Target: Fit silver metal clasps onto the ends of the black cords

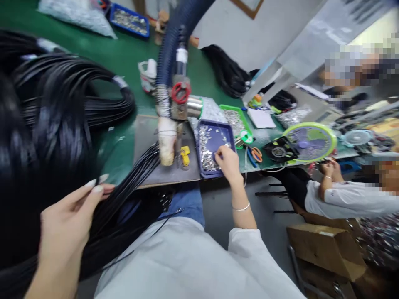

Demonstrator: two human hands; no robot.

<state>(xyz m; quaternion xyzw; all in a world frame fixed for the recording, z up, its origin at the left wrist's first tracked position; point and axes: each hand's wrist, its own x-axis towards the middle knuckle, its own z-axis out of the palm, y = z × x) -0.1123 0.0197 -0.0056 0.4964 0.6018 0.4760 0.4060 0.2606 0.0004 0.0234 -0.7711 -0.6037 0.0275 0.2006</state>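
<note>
My left hand is at the left, thumb and forefinger pinched on a black cable beside a thick hanging mass of black cables. A bundle of black cables runs behind its fingertips onto a grey board. My right hand reaches into a blue-purple tray that holds many small shiny metal pieces. Its fingers are drawn together at the pieces; whatever is between them is too small to make out. A silver bangle circles the right wrist.
A wide blue hose and a metal fixture stand over the board, with a small yellow part beneath. Rightward are a green tray, orange-handled scissors, a fan and a seated person. A cardboard box sits below.
</note>
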